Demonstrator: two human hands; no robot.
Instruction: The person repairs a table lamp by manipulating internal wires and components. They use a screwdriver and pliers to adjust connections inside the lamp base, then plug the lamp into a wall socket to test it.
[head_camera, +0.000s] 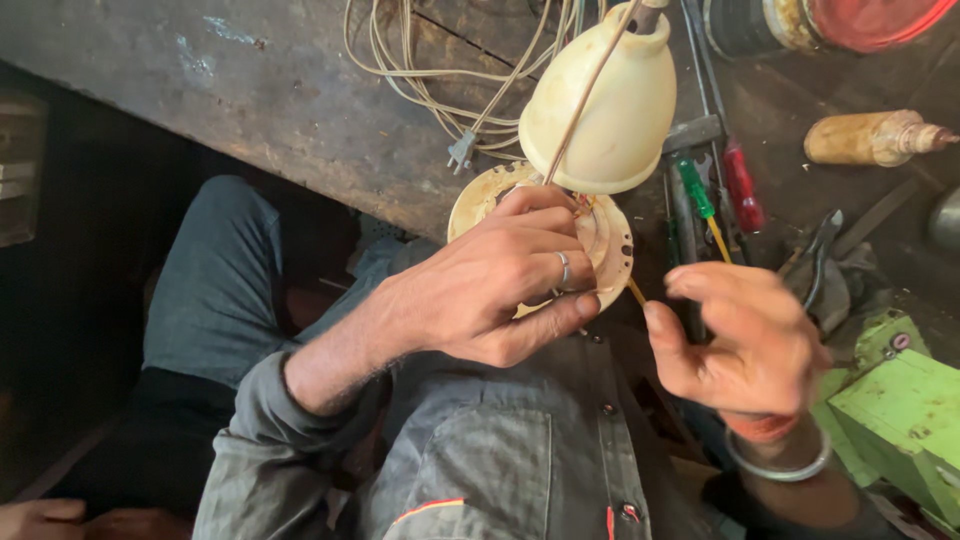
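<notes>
Two hands work at a workbench's (300, 100) edge: the left hand (490, 285) grasps a cream round plate (610, 250), face tilted toward the person. Right hand (745, 345) pinches a yellow-handled screwdriver (636, 291), its long axis slanting up-left into the plate.

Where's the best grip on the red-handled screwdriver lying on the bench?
Probably the red handle, pinched across its width from above. The red-handled screwdriver lies flat with its handle exposed; the green screwdriver crowds one side, and the cream dome hangs close. The right hand is nearest.

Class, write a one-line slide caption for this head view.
Left hand grips a cream disc under a dome cover; right hand beside it.
</notes>
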